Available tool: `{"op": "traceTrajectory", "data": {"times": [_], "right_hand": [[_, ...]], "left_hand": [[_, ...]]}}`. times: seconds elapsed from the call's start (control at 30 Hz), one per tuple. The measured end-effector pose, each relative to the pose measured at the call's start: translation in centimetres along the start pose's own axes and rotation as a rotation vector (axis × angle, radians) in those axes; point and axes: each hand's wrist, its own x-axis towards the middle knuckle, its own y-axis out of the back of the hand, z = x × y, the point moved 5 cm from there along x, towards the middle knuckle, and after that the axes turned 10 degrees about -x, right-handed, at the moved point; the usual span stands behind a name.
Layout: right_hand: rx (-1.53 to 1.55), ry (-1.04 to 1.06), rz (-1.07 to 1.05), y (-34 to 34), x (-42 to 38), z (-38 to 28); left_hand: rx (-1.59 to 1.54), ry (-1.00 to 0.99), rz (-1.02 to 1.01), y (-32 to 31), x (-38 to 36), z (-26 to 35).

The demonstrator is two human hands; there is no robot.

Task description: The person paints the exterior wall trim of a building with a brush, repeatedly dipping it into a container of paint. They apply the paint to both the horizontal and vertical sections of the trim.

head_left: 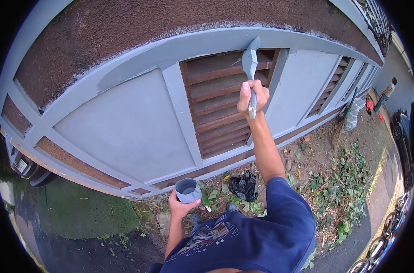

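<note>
My right hand (253, 96) is wrapped round the handle of a paintbrush (250, 63), arm stretched up in front of me. The brush's bristle end touches or nearly touches the grey painted band (225, 40) above a brown slatted vent (220, 100). Down at waist height, my left hand (180, 204) grips a grey paint pot (187, 191) by its side. The pot's mouth faces up and grey paint shows inside. A darker, wet-looking grey patch (125, 73) covers part of the band to the left.
Rough brown wall (170, 18) runs above the band. A black plastic bag (244, 186) and leafy cuttings (334, 195) lie on the ground. A person (388, 93) stands far right, near a clear plastic bag (352, 116). Cars and bicycles (380, 243) line the edges.
</note>
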Motion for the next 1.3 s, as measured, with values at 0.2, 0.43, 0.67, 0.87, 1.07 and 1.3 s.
{"op": "traceTrajectory", "data": {"times": [0.2,0.43,0.67,0.87,1.07,1.3], "right_hand": [[0.259,0.192,-0.111,-0.2,-0.4,-5.2],[-0.067,0.088,-0.084,6.8,2.2,5.7],[-0.38,0.015,-0.004,10.6,5.9,11.3],[-0.076,0.221,-0.114,1.9,3.9,2.3],[0.388,0.344,-0.252,-6.3,1.3,-12.1],[0.359,0.315,-0.265,-5.0,2.6,-8.5]], "left_hand": [[0.058,0.031,0.027,2.0,-0.4,-0.2],[0.06,0.028,0.026,0.6,1.2,-1.0],[0.035,0.069,0.049,-2.0,0.9,-2.0],[-0.008,0.053,0.096,-1.1,-0.3,-2.3],[0.027,0.034,0.171,1.7,-1.8,-2.3],[-0.012,0.024,0.156,3.7,-1.6,-1.7]]}}
